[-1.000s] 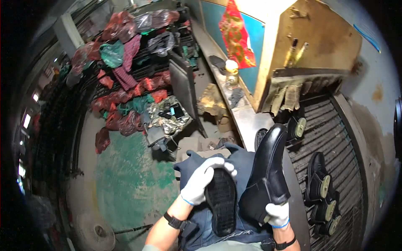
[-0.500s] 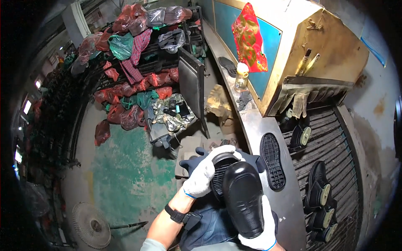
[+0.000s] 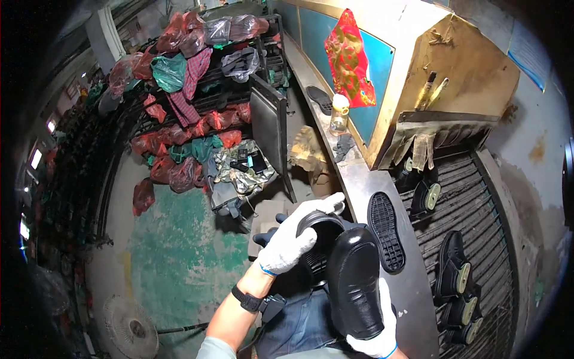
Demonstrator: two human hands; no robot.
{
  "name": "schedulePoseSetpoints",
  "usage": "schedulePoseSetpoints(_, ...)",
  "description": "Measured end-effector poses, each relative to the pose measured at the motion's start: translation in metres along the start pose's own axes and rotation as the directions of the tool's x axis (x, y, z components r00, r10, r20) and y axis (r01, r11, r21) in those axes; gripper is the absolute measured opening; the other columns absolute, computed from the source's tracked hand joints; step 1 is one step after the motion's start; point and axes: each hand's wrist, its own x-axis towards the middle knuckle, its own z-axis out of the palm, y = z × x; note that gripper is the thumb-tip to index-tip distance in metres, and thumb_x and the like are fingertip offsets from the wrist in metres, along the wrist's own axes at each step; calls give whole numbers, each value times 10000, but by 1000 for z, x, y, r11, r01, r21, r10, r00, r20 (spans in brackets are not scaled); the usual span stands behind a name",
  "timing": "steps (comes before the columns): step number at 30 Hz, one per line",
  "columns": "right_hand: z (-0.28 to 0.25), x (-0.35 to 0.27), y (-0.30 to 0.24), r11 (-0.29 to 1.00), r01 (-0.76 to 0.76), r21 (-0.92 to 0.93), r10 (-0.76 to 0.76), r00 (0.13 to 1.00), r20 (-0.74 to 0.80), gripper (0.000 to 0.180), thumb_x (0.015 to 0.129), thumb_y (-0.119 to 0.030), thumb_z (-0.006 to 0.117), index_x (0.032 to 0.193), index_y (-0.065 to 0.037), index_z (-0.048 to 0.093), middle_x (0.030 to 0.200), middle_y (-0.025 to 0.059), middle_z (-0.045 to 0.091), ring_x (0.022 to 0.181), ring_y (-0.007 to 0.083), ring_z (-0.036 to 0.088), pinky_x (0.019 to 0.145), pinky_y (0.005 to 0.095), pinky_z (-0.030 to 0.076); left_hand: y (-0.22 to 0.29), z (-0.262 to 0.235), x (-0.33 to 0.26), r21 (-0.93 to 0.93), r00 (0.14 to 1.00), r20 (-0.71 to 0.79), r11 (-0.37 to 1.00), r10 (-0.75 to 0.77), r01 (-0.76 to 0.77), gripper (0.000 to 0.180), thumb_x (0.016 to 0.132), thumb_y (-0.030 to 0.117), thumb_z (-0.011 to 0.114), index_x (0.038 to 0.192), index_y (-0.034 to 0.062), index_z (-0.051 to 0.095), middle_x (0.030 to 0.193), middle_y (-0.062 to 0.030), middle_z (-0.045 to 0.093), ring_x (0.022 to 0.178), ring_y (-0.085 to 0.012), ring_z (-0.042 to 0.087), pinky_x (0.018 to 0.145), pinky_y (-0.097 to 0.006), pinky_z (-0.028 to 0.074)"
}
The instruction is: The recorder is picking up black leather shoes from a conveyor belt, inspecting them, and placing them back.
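My left hand (image 3: 291,242), in a white glove, is closed round a black rubber shoe sole (image 3: 320,222), its thumb over the rim and its hollow side facing up. Beside it, a black leather shoe upper (image 3: 354,281) is tilted with its rounded toe away from me. My right hand (image 3: 378,342), also gloved, grips this upper at its heel end and right side. The toe overlaps the right part of the sole; whether the two touch I cannot tell. Another black sole (image 3: 387,230) lies tread up on the metal ledge (image 3: 412,293) to the right.
On the right, several black shoes (image 3: 451,263) rest on a roller conveyor (image 3: 472,209) leading from a hooded machine (image 3: 457,78). A bottle (image 3: 339,115) stands on the ledge. A chair (image 3: 268,128), bagged goods (image 3: 179,170) and a fan (image 3: 131,326) are to the left.
The sole in my left hand has turned, showing more of its hollow inside, and my thumb now lies over its rim. The upper has shifted slightly right and turned more upright.
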Motion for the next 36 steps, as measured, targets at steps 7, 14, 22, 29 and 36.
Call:
schedulePoseSetpoints(7, 13, 6, -9, 987, -65, -149, 60, 998, -36, 1179, 726, -153, 966, 1739, 11, 386, 1500, 234, 686, 1277, 376, 733, 1123, 423, 564, -23, 7, 3, -345, 997, 27, 935, -77, 81, 813, 1088, 666, 660, 1593, 40, 541, 1487, -215, 695, 1419, -353, 660, 1243, -517, 505)
schedulePoseSetpoints(14, 6, 12, -4, 944, -106, -313, 146, 984, 105, 1191, 710, -144, 937, 1751, 13, 379, 1620, 296, 591, 1460, 429, 633, 1204, 496, 513, -26, 9, 0, -315, 982, 57, 931, -177, 186, 748, 1090, 564, 702, 1619, 61, 536, 1507, -225, 687, 1417, -331, 664, 1232, -492, 518)
schedulePoseSetpoints(22, 12, 10, 7, 974, -79, -212, 89, 995, 36, 1112, 730, -108, 900, 1726, 6, 419, 1618, 293, 584, 1517, 451, 572, 1269, 498, 459, -20, 6, -3, -304, 982, 127, 937, -137, 170, 856, 1021, 597, 791, 1642, 71, 525, 1550, -222, 672, 1441, -333, 652, 1256, -492, 492)
schedulePoseSetpoints(29, 12, 6, 16, 981, -35, -191, 54, 994, 96, 1135, 729, -149, 927, 1733, -3, 420, 1669, 273, 553, 1558, 454, 527, 1317, 505, 403, -19, 9, -16, -248, 974, 87, 942, -210, 225, 868, 1055, 614, 733, 1640, 11, 517, 1558, -220, 679, 1451, -331, 648, 1271, -491, 479)
schedulePoseSetpoints(36, 51, 27, 48, 938, 225, -263, -225, 974, 31, 1141, 699, -221, 977, 1662, 60, 432, 1476, 273, 668, 1385, 455, 641, 1209, 520, 489, 36, 10, -11, -122, 938, 77, 930, -339, 346, 1196, 863, 729, 868, 1690, -38, 471, 1656, -180, 610, 1513, -271, 592, 1315, -449, 423)
